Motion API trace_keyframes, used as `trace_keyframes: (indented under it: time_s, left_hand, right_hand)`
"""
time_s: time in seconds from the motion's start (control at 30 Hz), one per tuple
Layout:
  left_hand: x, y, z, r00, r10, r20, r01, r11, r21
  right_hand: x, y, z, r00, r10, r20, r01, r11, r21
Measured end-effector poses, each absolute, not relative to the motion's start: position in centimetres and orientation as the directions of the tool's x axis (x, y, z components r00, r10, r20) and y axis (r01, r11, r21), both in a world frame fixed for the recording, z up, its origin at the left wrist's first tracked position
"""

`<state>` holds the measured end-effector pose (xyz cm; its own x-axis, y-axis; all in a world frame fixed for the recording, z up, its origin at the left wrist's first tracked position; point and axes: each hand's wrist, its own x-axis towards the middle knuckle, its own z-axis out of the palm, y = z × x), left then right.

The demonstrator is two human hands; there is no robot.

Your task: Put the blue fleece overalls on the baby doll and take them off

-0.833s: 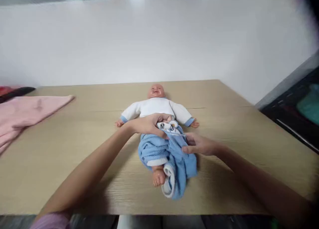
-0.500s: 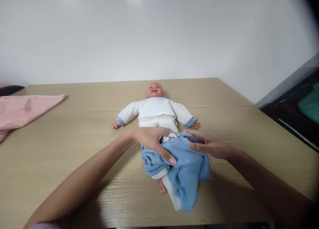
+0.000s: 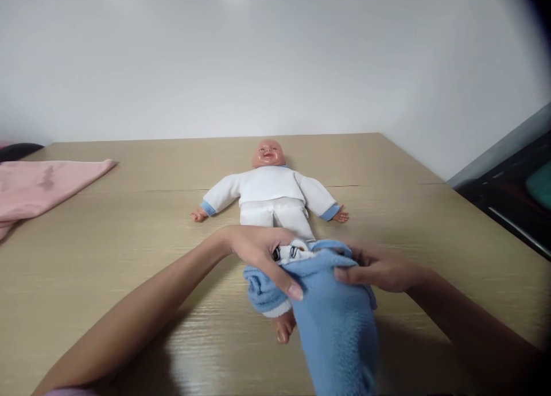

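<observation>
A baby doll [image 3: 272, 195] lies on its back on the wooden table [image 3: 129, 241], in a white top and white pants, head away from me. Blue fleece trousers [image 3: 331, 315] are bunched low around its legs, with one bare foot [image 3: 284, 330] showing below them. My left hand [image 3: 262, 252] is closed on the waistband's left side, thumb on top of the fleece. My right hand [image 3: 381, 268] pinches the waistband's right side. One trouser leg hangs toward me past the table edge.
A pink cloth [image 3: 38, 183] lies at the table's far left, with a dark object [image 3: 17, 151] behind it. A white wall rises behind the table. A dark shelf or bin [image 3: 512, 195] holding something teal stands to the right.
Both hands have drawn the blue trousers down from the doll's waist toward its feet, uncovering white pants. The fleece has come closer to me.
</observation>
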<state>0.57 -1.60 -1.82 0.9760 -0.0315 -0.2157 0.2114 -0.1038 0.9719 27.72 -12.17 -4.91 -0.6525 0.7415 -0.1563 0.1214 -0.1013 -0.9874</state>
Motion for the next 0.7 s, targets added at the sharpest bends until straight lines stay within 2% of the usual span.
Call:
trace_keyframes:
  time_s: [0.13, 0.2, 0.27, 0.4, 0.5, 0.6, 0.7]
  left_hand:
    - [0.7, -1.7, -1.7, 0.980, -0.013, -0.198, 0.190, -0.223, 0.956]
    - [0.8, -1.7, -1.5, 0.987, 0.000, -0.160, 0.154, -0.271, 0.950]
    - [0.8, -1.7, -1.4, 0.991, -0.010, -0.130, 0.123, -0.260, 0.958]
    - [0.6, -1.7, -1.7, 0.993, 0.008, -0.118, 0.118, -0.095, 0.988]
    - [0.4, -1.6, -2.6, 0.991, 0.031, -0.130, 0.129, 0.019, 0.991]
    - [0.3, -1.3, -3.3, 0.985, -0.029, -0.171, 0.174, 0.109, 0.979]
    - [0.4, -1.2, -3.4, 0.978, -0.073, -0.197, 0.205, 0.124, 0.971]
  right_hand:
    - [27.0, -12.6, -4.1, -0.800, 0.561, -0.214, 0.182, -0.114, -0.977]
    - [26.7, -12.8, -3.9, -0.814, 0.548, -0.193, 0.151, -0.122, -0.981]
    - [26.7, -12.8, -4.2, -0.795, 0.584, -0.162, 0.112, -0.122, -0.986]
    - [27.3, -12.5, -6.0, -0.675, 0.731, -0.100, 0.013, -0.124, -0.992]
    - [27.6, -12.6, -7.2, -0.561, 0.815, -0.143, 0.000, -0.172, -0.985]
    - [27.0, -13.1, -7.0, -0.543, 0.807, -0.233, 0.053, -0.244, -0.968]
    - [26.1, -13.4, -5.8, -0.535, 0.793, -0.291, 0.103, -0.281, -0.954]
